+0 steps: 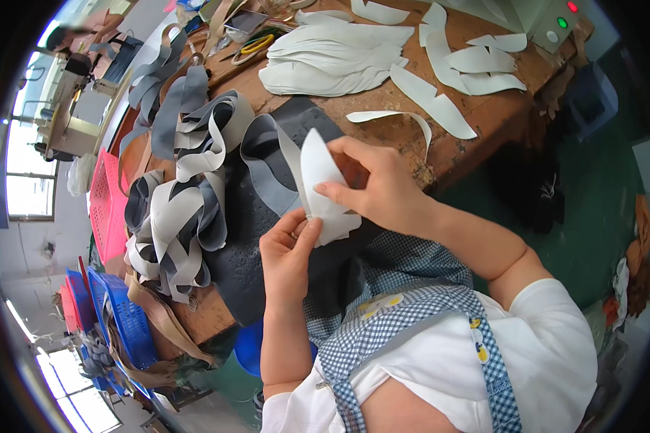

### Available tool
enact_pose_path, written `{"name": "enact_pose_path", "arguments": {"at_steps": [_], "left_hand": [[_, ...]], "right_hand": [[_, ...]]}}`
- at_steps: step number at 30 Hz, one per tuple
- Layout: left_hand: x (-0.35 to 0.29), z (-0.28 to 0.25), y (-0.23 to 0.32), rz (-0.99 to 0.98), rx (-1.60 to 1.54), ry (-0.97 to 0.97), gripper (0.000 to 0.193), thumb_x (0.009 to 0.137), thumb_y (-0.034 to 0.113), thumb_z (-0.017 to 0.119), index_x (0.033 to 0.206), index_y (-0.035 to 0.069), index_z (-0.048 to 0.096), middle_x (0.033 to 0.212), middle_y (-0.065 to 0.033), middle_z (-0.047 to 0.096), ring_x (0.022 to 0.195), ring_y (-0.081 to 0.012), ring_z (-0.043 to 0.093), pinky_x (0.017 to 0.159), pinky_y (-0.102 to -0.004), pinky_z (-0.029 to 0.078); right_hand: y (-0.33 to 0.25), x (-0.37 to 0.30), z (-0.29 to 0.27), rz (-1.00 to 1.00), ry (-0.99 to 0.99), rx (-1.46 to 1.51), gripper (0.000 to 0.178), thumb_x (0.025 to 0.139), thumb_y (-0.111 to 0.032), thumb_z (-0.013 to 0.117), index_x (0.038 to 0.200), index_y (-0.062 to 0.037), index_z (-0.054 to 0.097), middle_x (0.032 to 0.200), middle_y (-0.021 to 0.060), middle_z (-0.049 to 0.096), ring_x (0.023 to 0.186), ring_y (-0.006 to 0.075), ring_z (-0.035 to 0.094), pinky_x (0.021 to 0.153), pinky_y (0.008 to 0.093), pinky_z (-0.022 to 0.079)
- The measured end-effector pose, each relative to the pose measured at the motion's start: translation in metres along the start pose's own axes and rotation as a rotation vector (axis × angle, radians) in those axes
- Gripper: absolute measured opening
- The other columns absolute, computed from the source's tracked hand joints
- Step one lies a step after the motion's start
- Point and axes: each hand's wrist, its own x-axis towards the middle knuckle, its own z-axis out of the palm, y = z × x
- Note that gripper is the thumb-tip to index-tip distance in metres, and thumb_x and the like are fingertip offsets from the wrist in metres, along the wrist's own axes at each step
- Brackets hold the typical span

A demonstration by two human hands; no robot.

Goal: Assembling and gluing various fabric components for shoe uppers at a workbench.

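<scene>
White cut piece (323,189) pinched between both hands, left hand (287,254) fingers clamped low, right hand (379,189) clamped mid-edge, raised off surface (477,123) for handling.

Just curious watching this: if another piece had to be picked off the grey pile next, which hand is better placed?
Probably the left hand. It sits nearer the grey pile and only pinches the white piece at its lower edge, while the right hand grips it higher up.

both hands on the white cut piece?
Yes: the left hand pinches its lower edge and the right hand grips the white cut piece higher up.
</scene>
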Motion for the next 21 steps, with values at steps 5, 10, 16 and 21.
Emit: {"name": "enact_pose_path", "arguments": {"at_steps": [5,10,16,21], "left_hand": [[-0.001,-0.008,-0.002,-0.023,-0.030,0.011,0.035,0.092,0.010,0.066,0.119,-0.012,0.059,0.099,-0.0116,0.070,0.088,-0.0133,0.066,0.081,-0.0253,0.051],[-0.003,-0.012,0.001,-0.013,-0.028,0.045,0.035,0.092,0.010,0.065,0.119,-0.011,0.059,0.100,-0.0123,0.070,0.088,-0.0139,0.066,0.081,-0.0263,0.051],[-0.005,-0.009,0.004,-0.020,-0.009,0.042,0.035,0.093,0.010,0.064,0.120,-0.011,0.059,0.101,-0.0096,0.070,0.087,-0.0099,0.064,0.081,-0.0229,0.049],[-0.006,-0.007,-0.001,-0.023,0.002,0.037,0.036,0.093,0.009,0.067,0.122,-0.010,0.059,0.102,-0.0080,0.069,0.088,-0.0081,0.063,0.082,-0.0217,0.048]], "right_hand": [[0.005,0.011,0.005,0.000,-0.051,0.220,0.033,0.084,-0.013,0.074,0.112,-0.0007,0.061,0.092,0.0074,0.069,0.081,0.0109,0.066,0.068,0.0266,0.053],[0.012,0.014,0.015,0.026,-0.053,0.310,0.032,0.084,-0.012,0.073,0.111,-0.0008,0.061,0.093,0.0061,0.068,0.083,0.0104,0.064,0.071,0.0266,0.053],[0.014,0.006,0.028,0.027,-0.007,0.289,0.031,0.084,-0.011,0.073,0.111,-0.0020,0.061,0.094,0.0052,0.068,0.083,0.0102,0.063,0.070,0.0268,0.053],[0.009,0.002,0.033,0.075,-0.004,0.258,0.033,0.082,-0.012,0.075,0.111,-0.0039,0.061,0.093,0.0041,0.067,0.081,0.0104,0.063,0.068,0.0257,0.052]]}}
